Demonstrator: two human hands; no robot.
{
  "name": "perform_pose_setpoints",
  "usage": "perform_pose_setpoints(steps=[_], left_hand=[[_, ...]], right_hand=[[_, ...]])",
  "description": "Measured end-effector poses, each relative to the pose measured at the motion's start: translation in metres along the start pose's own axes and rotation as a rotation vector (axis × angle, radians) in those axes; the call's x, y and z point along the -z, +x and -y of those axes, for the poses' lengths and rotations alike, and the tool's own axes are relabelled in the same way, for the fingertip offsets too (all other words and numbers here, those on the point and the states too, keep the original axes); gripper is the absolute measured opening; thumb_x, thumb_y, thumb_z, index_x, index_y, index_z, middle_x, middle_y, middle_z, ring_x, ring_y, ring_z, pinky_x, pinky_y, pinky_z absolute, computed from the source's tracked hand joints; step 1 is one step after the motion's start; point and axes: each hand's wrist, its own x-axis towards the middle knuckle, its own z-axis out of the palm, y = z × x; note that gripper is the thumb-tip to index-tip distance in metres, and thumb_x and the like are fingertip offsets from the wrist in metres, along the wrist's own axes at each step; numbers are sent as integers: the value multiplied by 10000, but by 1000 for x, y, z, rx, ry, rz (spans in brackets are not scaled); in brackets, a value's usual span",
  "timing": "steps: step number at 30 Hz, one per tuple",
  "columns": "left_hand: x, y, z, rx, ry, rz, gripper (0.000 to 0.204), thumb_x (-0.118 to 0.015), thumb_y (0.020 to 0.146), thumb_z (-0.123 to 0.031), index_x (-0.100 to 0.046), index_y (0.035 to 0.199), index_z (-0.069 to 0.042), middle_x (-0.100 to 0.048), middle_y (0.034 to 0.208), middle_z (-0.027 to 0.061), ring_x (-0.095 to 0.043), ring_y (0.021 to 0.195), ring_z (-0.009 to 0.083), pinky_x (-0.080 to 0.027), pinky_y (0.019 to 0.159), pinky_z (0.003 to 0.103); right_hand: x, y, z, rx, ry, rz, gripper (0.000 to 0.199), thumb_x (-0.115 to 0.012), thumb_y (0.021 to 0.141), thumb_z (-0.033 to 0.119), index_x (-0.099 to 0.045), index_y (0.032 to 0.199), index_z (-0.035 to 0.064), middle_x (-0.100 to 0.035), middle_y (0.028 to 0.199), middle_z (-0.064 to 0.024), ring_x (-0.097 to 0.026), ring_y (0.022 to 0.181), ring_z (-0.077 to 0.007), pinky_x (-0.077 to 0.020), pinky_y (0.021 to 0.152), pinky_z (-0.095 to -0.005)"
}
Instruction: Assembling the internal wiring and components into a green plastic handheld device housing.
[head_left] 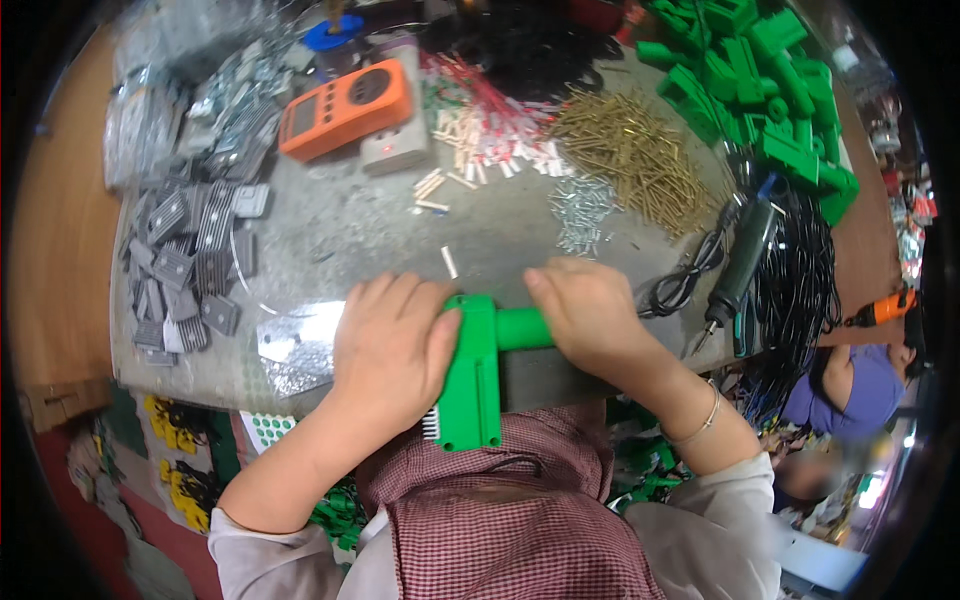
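Head view: left hand (395,340) grasping the green housing (472,380) by its upper left side, thumb on the top end, fingers bent over toward the counter (330,225). Right hand (592,310) curled round the free end of the housing's tube, which sticks out to the right; tube tip hidden by the hand. Housing sits between the two hands at the counter's near edge, lower end over the checked apron (520,530); can't tell if it touches the counter. White comb-like teeth (431,423) show at its lower left.

Just beyond the housing: one loose white stick (449,262). Left on the counter: grey ribbed pieces (175,265) in a pile, clear plastic sheet (298,345) just beside the left forearm. Far side: orange meter (345,110) on a pale box (395,150), then red-and-white leads (500,130), brass-coloured screws (640,160), small silver screws (583,215). Right: heap of green parts (765,90), dark corded tool (745,255) with its tip toward the person, black cables (802,265) beside it
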Motion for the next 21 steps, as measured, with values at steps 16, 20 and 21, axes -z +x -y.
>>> perform_pose_setpoints(steps=[16,20,21], left_hand=[[-1,86,-12,-223,-41,287,311,-692,831,-117,-634,1114,-2,-650,1037,156,-615,977,373,-498,858,426],[-64,120,-17,-391,73,201,310,-716,723,-65,-598,1005,-11,-597,923,151,-617,925,349,-514,806,427],[-71,124,-16,-453,80,178,247,-696,728,-45,-585,947,-9,-583,876,149,-623,882,347,-521,765,432]], right_hand=[[55,12,-52,-88,17,-29,244,-677,791,76,-590,1012,20,-604,1007,-189,-647,838,-377,-530,755,-466],[38,30,-59,-121,-73,15,199,-663,790,58,-590,967,4,-605,947,-192,-641,870,-397,-518,769,-487],[37,27,-68,-76,-11,-43,169,-656,795,51,-602,946,-3,-614,937,-190,-643,865,-392,-515,771,-485]])
